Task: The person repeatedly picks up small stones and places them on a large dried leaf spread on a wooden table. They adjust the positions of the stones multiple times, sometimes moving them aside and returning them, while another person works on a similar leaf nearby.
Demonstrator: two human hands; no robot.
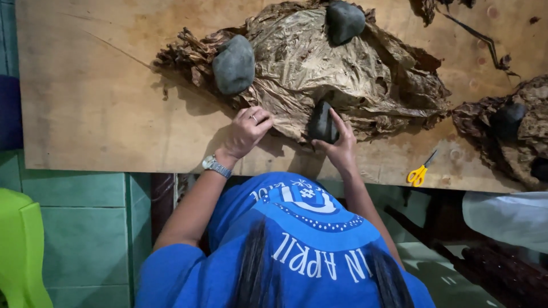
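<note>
**Hands on near edge of leaf pile, right one on a stone**

Left hand (249, 130): fingers curled loosely, palm down, pressing the near edge of the flattened pile of dry brown leaves (342, 68). Holds nothing; watch on the wrist, ring on one finger.

Right hand (341, 147): fingers wrapped round a small dark oval stone (322, 122), closed grip, stone standing on end at the pile's near edge, touching the leaves.

Rest, all relative to the pile:
- large grey rounded stone (234, 64) sits on its left end
- second dark grey stone (345, 21) sits on its far edge
- bare wooden board (91, 102) underneath, extending well to its left
- yellow-handled scissors (419, 173) on the board, near its right near corner
- another heap of brown leaves (522, 131) further right, apart from it, with dark stones on top

Judgement: the step in hand looks like weighting the near edge, stone at the leaf but not let go. Seating it calls for laying the stone flat while the left hand keeps the brittle leaf pinned; a shove could tear or ruck it.
</note>
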